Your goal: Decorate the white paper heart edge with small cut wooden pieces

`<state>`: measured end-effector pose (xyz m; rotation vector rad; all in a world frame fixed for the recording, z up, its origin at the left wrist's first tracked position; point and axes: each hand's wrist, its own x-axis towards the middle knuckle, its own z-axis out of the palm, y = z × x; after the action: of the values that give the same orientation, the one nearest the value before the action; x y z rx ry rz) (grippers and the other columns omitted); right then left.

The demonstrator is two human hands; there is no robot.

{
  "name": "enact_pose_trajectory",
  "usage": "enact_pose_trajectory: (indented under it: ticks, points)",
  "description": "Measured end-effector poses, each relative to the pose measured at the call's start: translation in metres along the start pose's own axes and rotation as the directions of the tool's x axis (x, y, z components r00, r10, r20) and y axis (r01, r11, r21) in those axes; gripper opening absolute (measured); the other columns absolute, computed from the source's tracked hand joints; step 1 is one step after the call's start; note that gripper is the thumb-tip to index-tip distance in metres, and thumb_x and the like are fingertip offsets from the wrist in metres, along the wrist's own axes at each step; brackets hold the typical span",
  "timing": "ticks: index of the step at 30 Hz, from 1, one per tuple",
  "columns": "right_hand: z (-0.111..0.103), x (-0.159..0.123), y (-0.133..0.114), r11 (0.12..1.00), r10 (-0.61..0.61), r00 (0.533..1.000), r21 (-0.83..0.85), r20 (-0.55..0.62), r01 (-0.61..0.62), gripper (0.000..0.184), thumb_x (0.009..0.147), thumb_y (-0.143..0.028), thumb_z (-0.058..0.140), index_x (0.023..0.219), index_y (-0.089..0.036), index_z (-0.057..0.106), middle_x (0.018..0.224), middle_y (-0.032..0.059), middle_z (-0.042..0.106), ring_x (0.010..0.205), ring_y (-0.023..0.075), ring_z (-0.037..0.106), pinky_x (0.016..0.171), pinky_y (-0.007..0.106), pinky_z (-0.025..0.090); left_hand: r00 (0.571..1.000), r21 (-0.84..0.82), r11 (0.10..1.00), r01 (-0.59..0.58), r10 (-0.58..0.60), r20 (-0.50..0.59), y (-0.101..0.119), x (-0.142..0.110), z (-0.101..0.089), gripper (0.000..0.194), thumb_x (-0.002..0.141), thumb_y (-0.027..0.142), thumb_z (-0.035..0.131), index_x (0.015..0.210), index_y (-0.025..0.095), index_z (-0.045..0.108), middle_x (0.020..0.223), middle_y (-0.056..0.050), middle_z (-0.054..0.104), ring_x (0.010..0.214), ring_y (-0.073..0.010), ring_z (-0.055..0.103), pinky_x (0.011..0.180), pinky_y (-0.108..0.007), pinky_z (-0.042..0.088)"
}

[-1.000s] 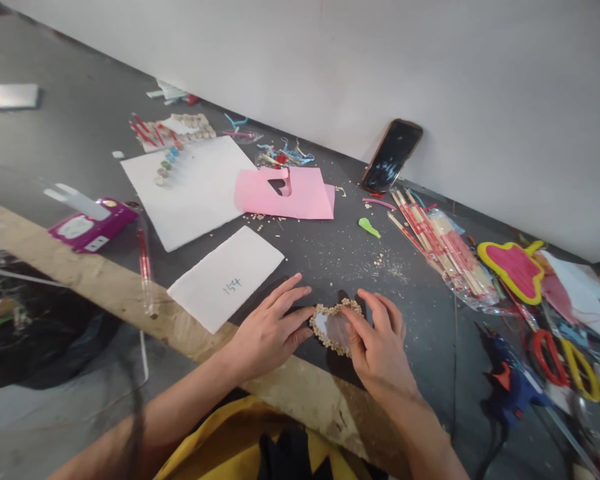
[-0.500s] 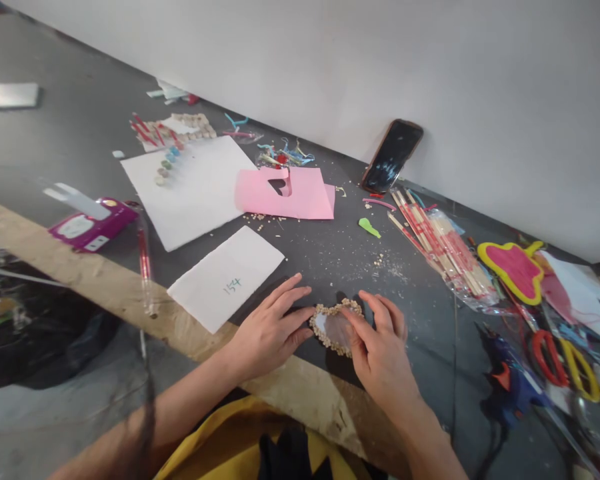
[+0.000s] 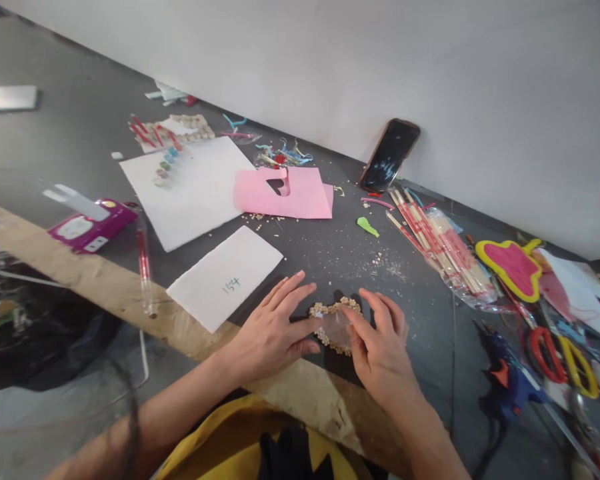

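A heart-shaped piece (image 3: 334,329) lies near the front edge of the dark table, with small beige bits along its rim and a smooth, pale, sheet-like middle. My right hand (image 3: 381,340) grips its right side, index finger and thumb over the rim. From the left, my left hand (image 3: 275,327) reaches in with fingers stretched out, its index fingertip on the left rim. My fingers hide parts of both sides of the heart. Just beyond my left hand is a white card (image 3: 226,279) with "154" written on it.
Pink paper (image 3: 300,203) with a heart cut-out lies behind, beside a large white sheet (image 3: 200,193). A phone (image 3: 390,155) leans on the wall. At right are bundled wooden sticks (image 3: 445,247), a blue glue gun (image 3: 513,373) and scissors (image 3: 547,353). Crumbs litter the middle.
My left hand has shifted slightly right, its index finger now reaching over the heart's left rim. My right hand stays on the right side.
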<state>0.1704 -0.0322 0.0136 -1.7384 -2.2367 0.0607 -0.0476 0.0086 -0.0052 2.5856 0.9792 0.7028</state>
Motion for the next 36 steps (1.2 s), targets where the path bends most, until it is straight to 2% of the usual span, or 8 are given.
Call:
enact_pose_trajectory:
  ticks: [3, 7, 12, 19, 36]
  points:
    - [-0.002, -0.001, -0.003, 1.000, 0.009, 1.000, 0.004, 0.020, -0.009, 0.031, 0.086, -0.019, 0.046, 0.112, -0.024, 0.061, 0.134, 0.0097, 0.039, 0.124, 0.0300, 0.032, 0.098, 0.052, 0.034, 0.999, 0.008, 1.000, 0.009, -0.009, -0.040, -0.001, 0.004, 0.002, 0.028, 0.086, 0.033, 0.054, 0.113, 0.024, 0.059, 0.136, -0.011, 0.039, 0.136, -0.0345, 0.022, 0.105, -0.056, 0.033]
    - [-0.003, -0.005, -0.004, 1.000, 0.013, 1.000, 0.026, 0.011, -0.013, 0.036, 0.083, -0.015, 0.046, 0.116, -0.024, 0.059, 0.135, 0.0104, 0.039, 0.124, 0.0301, 0.032, 0.098, 0.053, 0.035, 0.986, -0.032, 0.992, 0.124, -0.127, -0.110, -0.001, 0.018, 0.001, 0.027, 0.085, 0.022, 0.054, 0.111, 0.016, 0.055, 0.127, -0.014, 0.047, 0.134, -0.0310, 0.027, 0.106, -0.052, 0.035]
    - [-0.001, -0.010, 0.000, 0.996, 0.045, 0.999, 0.080, -0.029, -0.042, 0.041, 0.082, -0.012, 0.045, 0.119, -0.025, 0.057, 0.135, 0.0099, 0.038, 0.123, 0.0302, 0.033, 0.097, 0.055, 0.035, 0.987, -0.033, 0.988, 0.153, -0.155, -0.054, 0.005, 0.037, 0.003, 0.022, 0.080, 0.021, 0.056, 0.101, 0.015, 0.056, 0.124, -0.015, 0.049, 0.130, -0.0336, 0.033, 0.100, -0.054, 0.041]
    - [0.006, -0.011, -0.002, 0.996, 0.052, 0.998, 0.073, -0.027, -0.050, 0.033, 0.085, -0.018, 0.048, 0.115, -0.027, 0.058, 0.135, 0.0087, 0.037, 0.123, 0.0307, 0.031, 0.096, 0.054, 0.035, 0.978, -0.010, 0.978, 0.206, -0.206, 0.043, 0.011, 0.039, 0.013, 0.019, 0.077, 0.016, 0.056, 0.095, 0.013, 0.059, 0.124, -0.016, 0.048, 0.130, -0.0343, 0.033, 0.102, -0.049, 0.041]
    - [0.009, -0.009, -0.008, 0.998, 0.037, 0.999, 0.054, 0.023, -0.038, 0.032, 0.086, -0.025, 0.048, 0.116, -0.030, 0.059, 0.137, 0.0078, 0.037, 0.125, 0.0315, 0.029, 0.096, 0.054, 0.031, 0.977, 0.046, 0.978, 0.202, -0.205, 0.060, 0.015, 0.042, 0.018, 0.014, 0.080, 0.011, 0.049, 0.089, 0.013, 0.059, 0.122, -0.016, 0.049, 0.128, -0.0296, 0.037, 0.106, -0.046, 0.038]
